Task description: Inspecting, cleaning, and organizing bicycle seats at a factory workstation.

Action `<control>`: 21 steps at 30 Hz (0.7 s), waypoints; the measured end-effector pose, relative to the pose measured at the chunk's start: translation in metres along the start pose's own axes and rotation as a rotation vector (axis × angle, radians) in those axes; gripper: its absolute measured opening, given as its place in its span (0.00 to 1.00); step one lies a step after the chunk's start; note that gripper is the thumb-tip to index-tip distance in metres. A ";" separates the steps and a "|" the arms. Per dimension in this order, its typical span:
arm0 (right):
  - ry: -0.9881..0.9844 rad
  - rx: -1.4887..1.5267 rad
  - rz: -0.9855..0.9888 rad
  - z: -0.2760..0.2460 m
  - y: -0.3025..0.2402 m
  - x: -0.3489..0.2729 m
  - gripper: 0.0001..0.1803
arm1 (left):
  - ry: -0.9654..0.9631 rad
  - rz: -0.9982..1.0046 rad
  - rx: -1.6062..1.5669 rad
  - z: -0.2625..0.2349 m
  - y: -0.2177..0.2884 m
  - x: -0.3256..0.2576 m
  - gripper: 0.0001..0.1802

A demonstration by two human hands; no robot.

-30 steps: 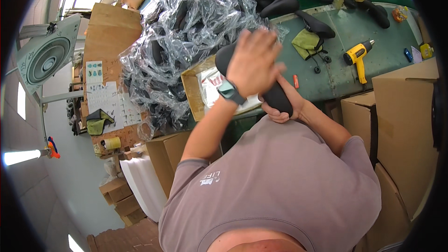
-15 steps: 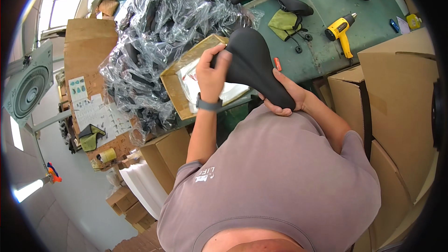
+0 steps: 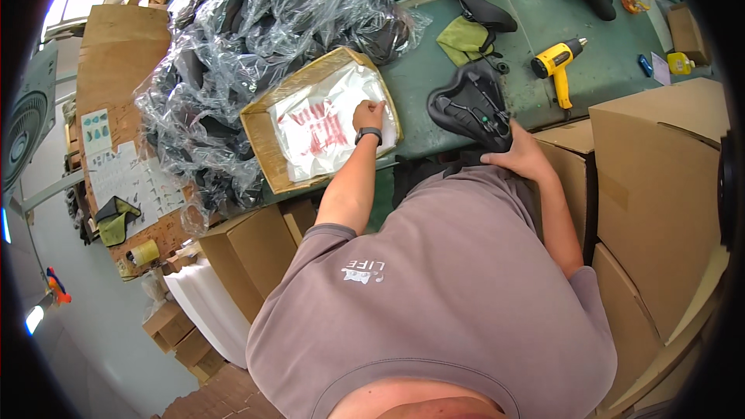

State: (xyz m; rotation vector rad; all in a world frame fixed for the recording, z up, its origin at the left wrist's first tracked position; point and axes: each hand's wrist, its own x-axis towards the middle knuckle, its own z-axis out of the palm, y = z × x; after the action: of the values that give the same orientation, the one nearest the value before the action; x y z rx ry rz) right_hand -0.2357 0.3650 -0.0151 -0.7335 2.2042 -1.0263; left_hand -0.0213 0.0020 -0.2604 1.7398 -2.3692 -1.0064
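Observation:
A black bicycle saddle (image 3: 470, 105) lies underside up on the green bench, its rails and metal hardware showing. My right hand (image 3: 521, 154) is closed around its narrow nose near the bench's front edge. Left of it, a yellowish-brown open box (image 3: 261, 133) holds a stack of thin white plastic bags (image 3: 299, 161) with red print. Over the right part of that stack, my left hand (image 3: 369, 115) is closed, its fingertips pinching at the top bag. A dark watch is on the left wrist.
A heap of plastic-wrapped saddles (image 3: 295, 19) fills the bench's left side. Behind the saddle lie a green cloth (image 3: 464, 39) and another black saddle (image 3: 485, 9). A yellow heat gun (image 3: 559, 68) lies farther right. Large cardboard boxes (image 3: 652, 194) stand close on my right.
The saddle has been turned from top side up to underside up and lowered onto the bench. My left hand has left it and moved down onto the white bags.

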 end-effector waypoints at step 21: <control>-0.066 0.255 0.108 0.059 0.009 0.057 0.43 | 0.205 0.179 0.147 0.000 -0.033 -0.040 0.13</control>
State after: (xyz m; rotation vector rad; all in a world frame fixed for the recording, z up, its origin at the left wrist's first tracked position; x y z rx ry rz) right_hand -0.2347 0.3029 -0.0689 -0.5199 1.9857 -1.1823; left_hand 0.0211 0.0320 -0.2639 1.5518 -2.4641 -0.6128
